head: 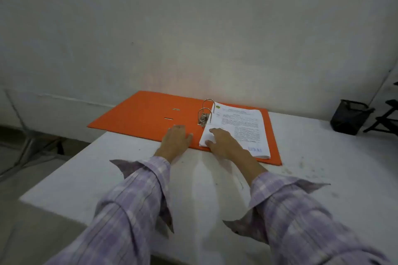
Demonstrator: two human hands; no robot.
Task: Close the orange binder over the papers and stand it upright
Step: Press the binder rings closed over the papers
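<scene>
An orange binder lies open and flat on the white table, its left cover jutting past the table's left corner. Two metal rings stand up at its spine. A stack of printed papers rests on the right half. My left hand lies flat, palm down, on the binder's near edge by the spine. My right hand rests on the papers' near left corner, fingers curled at the sheet edge, which looks slightly lifted.
A pale wall rises right behind the binder. A dark bin stands at the far right beside a black folding frame. The floor and metal legs show past the table's left edge.
</scene>
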